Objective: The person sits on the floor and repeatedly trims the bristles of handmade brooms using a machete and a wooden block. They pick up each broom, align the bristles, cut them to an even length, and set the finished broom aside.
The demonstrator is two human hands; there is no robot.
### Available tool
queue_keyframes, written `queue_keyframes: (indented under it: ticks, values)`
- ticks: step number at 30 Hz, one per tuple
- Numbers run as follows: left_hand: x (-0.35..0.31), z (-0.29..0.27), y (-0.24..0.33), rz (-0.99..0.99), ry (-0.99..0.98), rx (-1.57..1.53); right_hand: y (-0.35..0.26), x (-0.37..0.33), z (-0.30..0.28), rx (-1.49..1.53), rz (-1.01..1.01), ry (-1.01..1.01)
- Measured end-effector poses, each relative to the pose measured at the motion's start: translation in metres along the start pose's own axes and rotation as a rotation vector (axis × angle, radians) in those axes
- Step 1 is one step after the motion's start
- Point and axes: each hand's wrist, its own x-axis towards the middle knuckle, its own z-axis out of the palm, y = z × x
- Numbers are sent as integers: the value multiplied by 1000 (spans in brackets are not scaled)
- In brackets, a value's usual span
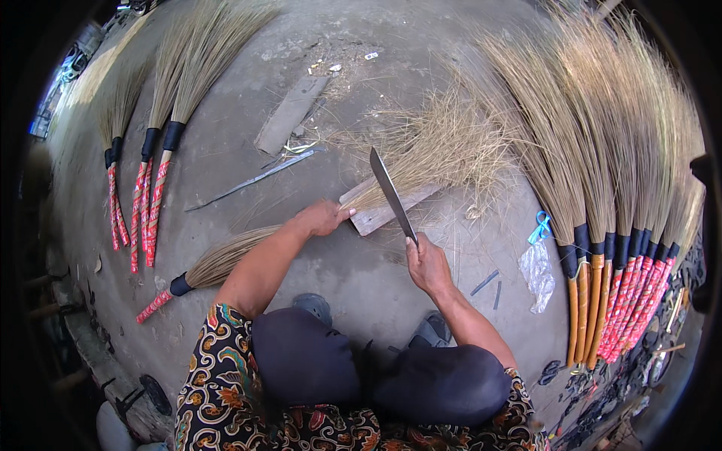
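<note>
The left grip [325,217] is closed on the straw bundle [444,146], which fans rightward from it across the wooden board [372,221], so the right grip [426,261], wrapped round the machete [390,192], should probably strike well clear.

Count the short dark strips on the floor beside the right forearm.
2: one slanted strip, and one steeper strip just right of it. Both lie right of the right hand; others could be hidden under the loose straw.
</note>
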Motion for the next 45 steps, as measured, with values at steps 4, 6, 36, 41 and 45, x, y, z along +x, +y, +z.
queue_keyframes:
  ticks: [4, 6, 36, 41, 45]
  values:
    - [-6, 5, 3, -18, 31, 4, -10, 1, -1, 158, -95, 196]
    - [-10, 4, 7, -38, 14, 76, -10, 6, 1, -20, -69, 85]
    - [-35, 25, 36, -107, 328, 178, -6, 14, -5, 6, -98, 159]
    - [-35, 31, 34, -109, 333, 185, -16, 21, -8, -62, 63, -37]
    - [-33, 33, 30, -97, 345, 185, -18, 23, -14, -124, 155, -128]
